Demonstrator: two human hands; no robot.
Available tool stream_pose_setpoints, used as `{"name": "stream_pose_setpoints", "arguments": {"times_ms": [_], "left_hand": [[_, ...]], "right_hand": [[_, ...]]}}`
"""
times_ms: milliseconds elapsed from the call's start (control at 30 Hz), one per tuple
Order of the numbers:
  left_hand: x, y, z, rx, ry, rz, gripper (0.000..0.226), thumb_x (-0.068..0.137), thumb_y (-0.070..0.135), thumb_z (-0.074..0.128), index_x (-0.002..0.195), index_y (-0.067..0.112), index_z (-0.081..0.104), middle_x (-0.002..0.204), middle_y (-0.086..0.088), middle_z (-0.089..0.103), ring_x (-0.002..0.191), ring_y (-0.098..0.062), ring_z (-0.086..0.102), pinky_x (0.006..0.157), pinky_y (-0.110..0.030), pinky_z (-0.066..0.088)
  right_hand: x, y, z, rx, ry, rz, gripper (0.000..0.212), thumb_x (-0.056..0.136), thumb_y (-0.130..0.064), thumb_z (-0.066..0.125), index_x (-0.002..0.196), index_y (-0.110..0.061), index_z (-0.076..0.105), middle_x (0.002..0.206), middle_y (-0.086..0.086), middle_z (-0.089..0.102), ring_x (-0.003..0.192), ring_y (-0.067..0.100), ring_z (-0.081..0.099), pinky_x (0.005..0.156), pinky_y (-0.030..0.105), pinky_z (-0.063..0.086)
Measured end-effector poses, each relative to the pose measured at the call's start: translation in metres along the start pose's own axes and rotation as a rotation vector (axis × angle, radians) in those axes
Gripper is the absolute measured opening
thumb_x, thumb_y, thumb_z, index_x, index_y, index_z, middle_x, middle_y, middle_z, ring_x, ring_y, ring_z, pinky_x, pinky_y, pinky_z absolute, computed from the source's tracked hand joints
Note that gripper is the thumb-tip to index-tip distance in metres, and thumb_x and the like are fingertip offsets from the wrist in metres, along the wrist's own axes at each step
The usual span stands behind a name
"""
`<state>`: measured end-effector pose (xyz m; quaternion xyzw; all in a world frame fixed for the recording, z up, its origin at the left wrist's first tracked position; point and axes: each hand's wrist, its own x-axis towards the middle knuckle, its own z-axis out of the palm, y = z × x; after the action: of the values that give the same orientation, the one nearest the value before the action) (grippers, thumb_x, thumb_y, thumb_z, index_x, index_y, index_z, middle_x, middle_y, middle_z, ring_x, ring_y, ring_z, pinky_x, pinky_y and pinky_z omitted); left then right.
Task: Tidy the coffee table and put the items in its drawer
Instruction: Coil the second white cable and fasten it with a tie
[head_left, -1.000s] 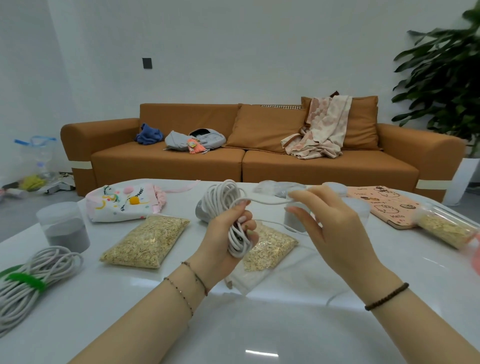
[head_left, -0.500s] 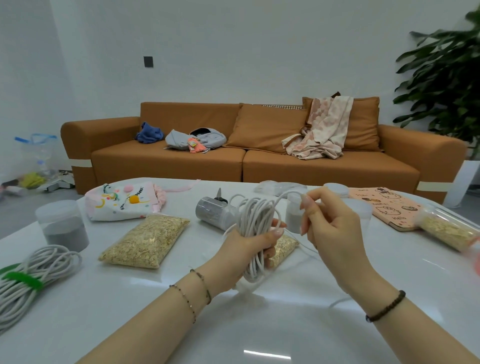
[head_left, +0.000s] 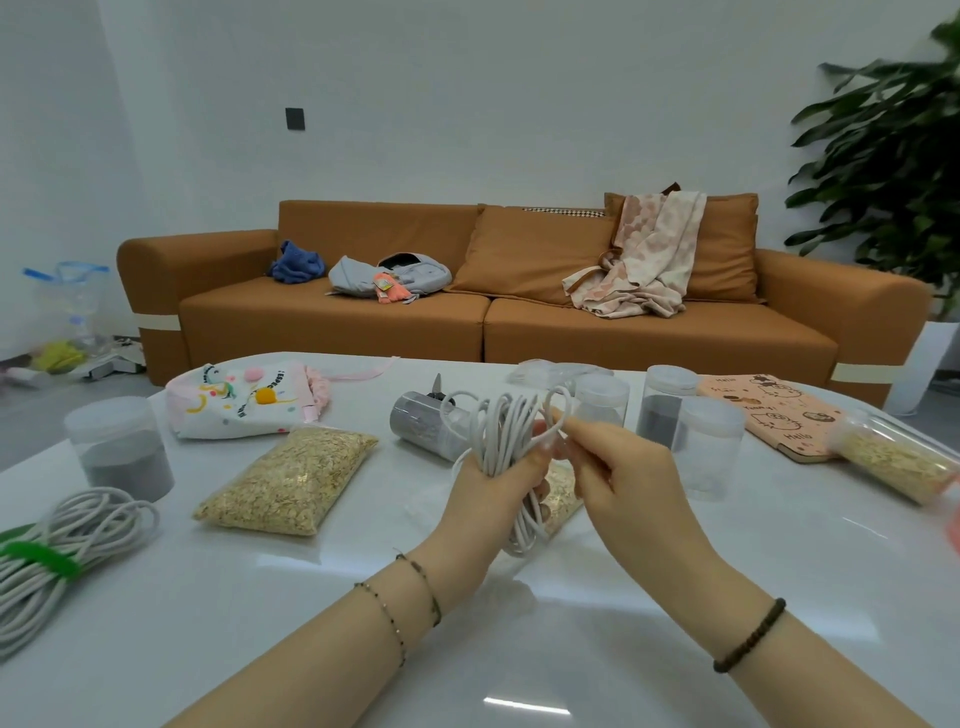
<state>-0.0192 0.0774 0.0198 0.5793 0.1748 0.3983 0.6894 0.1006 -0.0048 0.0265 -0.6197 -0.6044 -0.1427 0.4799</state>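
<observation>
The coffee table (head_left: 519, 649) fills the lower part of the view; its drawer is not in view. At the table's left edge lies a grey cable bundle (head_left: 78, 535) bound with a green tie (head_left: 44, 553), which looks like a fair model for the result wanted here. Left of the table's middle lies a bag of oats (head_left: 288, 478).

Above the table's middle, lifted off its top, is the white cable coil (head_left: 506, 441), standing roughly upright. The left hand (head_left: 488, 493) grips it, fingers curled round its waist and thumb across the front. The right hand (head_left: 634, 483), also above the table's middle and touching the coil's upper part, pinches the loose end (head_left: 558, 405) between thumb and forefinger.

The step in hand appears to be securing that tail so the coil holds its shape.

- **Grip:** the left hand should probably stay firm at the waist, since this cable looks springy and any slack would let the loops open.
- **Stray loop:** one loop juts toward the table's far side and wants gathering in first.
- **Binding:** wind the tail crosswise round the waist, snug and with turns side by side, then tuck the end under the last turn.
- **Place:** working over the table's bare near side keeps the swinging tail away from the jars farther back.
</observation>
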Motion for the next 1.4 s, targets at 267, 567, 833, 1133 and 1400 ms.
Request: {"name": "stream_pose_setpoints", "arguments": {"times_ms": [267, 567, 833, 1133, 1400], "left_hand": [[0.001, 0.001, 0.000, -0.297, -0.011, -0.171, 0.024, 0.086, 0.034, 0.071, 0.088, 0.010, 0.068, 0.071, -0.005, 0.055, 0.064, -0.015, 0.057, 0.062, -0.028, 0.052], [0.012, 0.005, -0.012, -0.229, 0.061, -0.151, 0.029, 0.087, 0.035, 0.066, 0.085, 0.007, 0.069, 0.074, -0.002, 0.066, 0.071, -0.013, 0.063, 0.079, -0.029, 0.055], [0.037, 0.017, -0.043, -0.580, 0.211, -0.097, 0.043, 0.099, 0.035, 0.054, 0.063, 0.013, 0.049, 0.057, 0.002, 0.048, 0.049, -0.008, 0.049, 0.064, -0.025, 0.050], [0.050, 0.023, -0.071, -0.577, 0.294, -0.086, 0.038, 0.100, 0.031, 0.056, 0.067, 0.014, 0.047, 0.057, 0.002, 0.041, 0.049, -0.010, 0.039, 0.049, -0.020, 0.043], [0.030, 0.024, -0.041, -0.324, -0.021, -0.185, 0.026, 0.083, 0.026, 0.070, 0.070, 0.013, 0.052, 0.061, 0.000, 0.045, 0.048, -0.009, 0.046, 0.046, -0.021, 0.046]], "right_hand": [[-0.002, 0.000, -0.003, 0.015, 0.058, 0.123, 0.010, 0.087, -0.027, 0.075, 0.095, -0.032, 0.078, 0.077, -0.021, 0.068, 0.065, 0.009, 0.059, 0.059, 0.025, 0.049], [-0.003, 0.000, -0.001, -0.001, -0.164, 0.085, 0.027, 0.093, -0.020, 0.067, 0.110, -0.041, 0.072, 0.084, -0.020, 0.067, 0.067, 0.014, 0.058, 0.063, 0.028, 0.051], [-0.004, -0.002, -0.001, 0.080, -0.348, 0.260, 0.016, 0.098, -0.036, 0.060, 0.086, -0.031, 0.069, 0.061, -0.006, 0.066, 0.048, 0.006, 0.050, 0.055, 0.022, 0.039], [-0.002, -0.001, -0.009, 0.073, -0.289, -0.004, 0.017, 0.095, -0.044, 0.060, 0.088, -0.032, 0.071, 0.072, -0.014, 0.065, 0.065, 0.016, 0.055, 0.056, 0.025, 0.041], [0.005, -0.009, -0.015, 0.296, -0.177, -0.064, 0.015, 0.096, -0.030, 0.065, 0.087, -0.019, 0.068, 0.073, -0.008, 0.061, 0.065, 0.018, 0.054, 0.059, 0.023, 0.042]]}}
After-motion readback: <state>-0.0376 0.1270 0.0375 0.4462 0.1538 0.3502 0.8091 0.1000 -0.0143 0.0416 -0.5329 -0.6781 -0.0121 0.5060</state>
